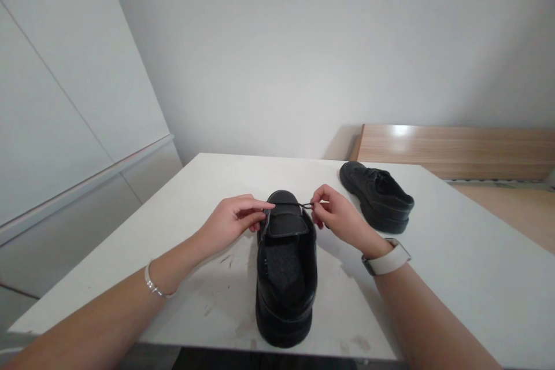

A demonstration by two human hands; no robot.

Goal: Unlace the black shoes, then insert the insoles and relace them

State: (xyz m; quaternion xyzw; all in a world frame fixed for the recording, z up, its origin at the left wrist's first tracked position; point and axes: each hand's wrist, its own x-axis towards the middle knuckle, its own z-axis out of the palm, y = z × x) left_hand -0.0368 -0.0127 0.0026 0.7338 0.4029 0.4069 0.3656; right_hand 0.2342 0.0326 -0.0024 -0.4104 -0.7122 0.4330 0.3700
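Observation:
A black lace-up shoe stands upright on the white table, its heel towards me and its tongue folded back. My right hand, to the right of the shoe's front, pinches a thin black shoelace. The lace runs taut across the shoe towards my left side. My left hand is at the shoe's left edge, thumb and fingers closed on its side and the index finger stretched towards the lace. Whether it also holds a lace end is hidden.
A second black shoe, with its lace in place, sits farther back on the right of the white table. Behind it is a wooden board. White cabinet panels rise at the left, and a plain wall closes the back.

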